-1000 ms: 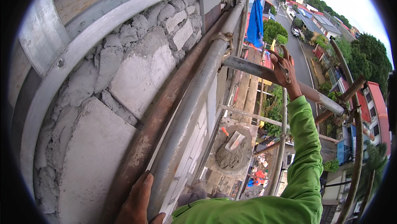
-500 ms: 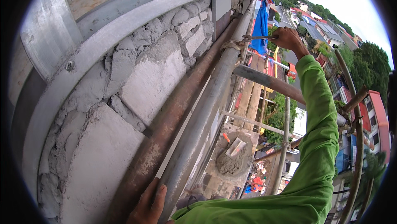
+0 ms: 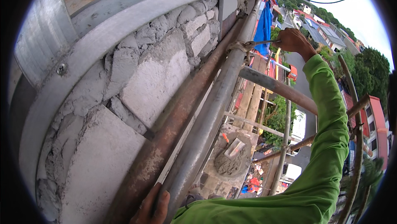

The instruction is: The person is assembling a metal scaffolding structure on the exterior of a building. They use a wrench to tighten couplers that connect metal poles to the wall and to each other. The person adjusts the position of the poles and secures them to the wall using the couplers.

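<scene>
Setting: scaffold high on a mortared block wall [image 3: 136, 87], street far below.
Change: right hand [image 3: 294, 41] has reached farther, closed on a tool [image 3: 259, 42] at the clamp [image 3: 236, 46].
Left hand [image 3: 152, 207]: near, fingers curled against the grey pipe [image 3: 206, 120].
Meaning: clamp work seems under way.

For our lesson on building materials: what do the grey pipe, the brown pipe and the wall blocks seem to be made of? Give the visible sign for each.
Grey pipe: likely galvanised steel, dull silver with mortar spatter. Brown pipe: probably bare steel, its brown, flaky coat looking like rust. Wall blocks: apparently concrete or a similar masonry, pale grey and grainy, with rough mortar squeezed out of the joints. The left hand rests on the grey pipe.
</scene>
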`<state>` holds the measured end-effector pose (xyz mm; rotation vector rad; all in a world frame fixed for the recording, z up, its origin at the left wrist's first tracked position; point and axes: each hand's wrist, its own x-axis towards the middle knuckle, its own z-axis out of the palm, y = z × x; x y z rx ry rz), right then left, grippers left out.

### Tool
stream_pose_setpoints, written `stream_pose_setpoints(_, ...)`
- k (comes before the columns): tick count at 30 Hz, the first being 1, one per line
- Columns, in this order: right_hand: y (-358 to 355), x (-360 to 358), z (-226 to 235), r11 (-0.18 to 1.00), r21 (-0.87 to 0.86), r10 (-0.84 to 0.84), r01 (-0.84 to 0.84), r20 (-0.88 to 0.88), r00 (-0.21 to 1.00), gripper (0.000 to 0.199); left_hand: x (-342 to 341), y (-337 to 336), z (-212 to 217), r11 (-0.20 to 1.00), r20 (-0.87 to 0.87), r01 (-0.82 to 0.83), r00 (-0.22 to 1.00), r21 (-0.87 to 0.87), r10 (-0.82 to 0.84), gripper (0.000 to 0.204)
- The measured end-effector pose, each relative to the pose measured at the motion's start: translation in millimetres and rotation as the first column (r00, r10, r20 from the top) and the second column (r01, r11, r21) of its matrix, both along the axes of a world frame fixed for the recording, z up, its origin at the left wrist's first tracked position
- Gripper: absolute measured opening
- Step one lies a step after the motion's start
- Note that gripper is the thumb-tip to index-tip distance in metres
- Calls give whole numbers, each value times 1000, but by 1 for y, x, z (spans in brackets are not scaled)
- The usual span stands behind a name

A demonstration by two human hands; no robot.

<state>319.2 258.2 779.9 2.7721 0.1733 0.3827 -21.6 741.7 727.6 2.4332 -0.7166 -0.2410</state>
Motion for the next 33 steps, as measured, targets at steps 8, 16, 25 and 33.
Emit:
stream_pose_setpoints(8,16,-29,-7,998,32,-54,54,-8,999,44,1,-1,3,1000,-9,4,1000,14,-4,78)
stream_pose_setpoints(16,61,-76,-15,984,179,-3,20,-96,995,55,0,-2,3,998,-22,-9,1000,57,10,79)
stream_pose_setpoints(25,50,-83,-19,-127,822,519,556,-422,743,23,4,-4,5,996,3,21,1000,92,-21,79)
stream_pose_setpoints(33,170,-99,-52,-803,532,255,270,-104,961,13,4,-9,5,999,37,31,999,41,-33,79)
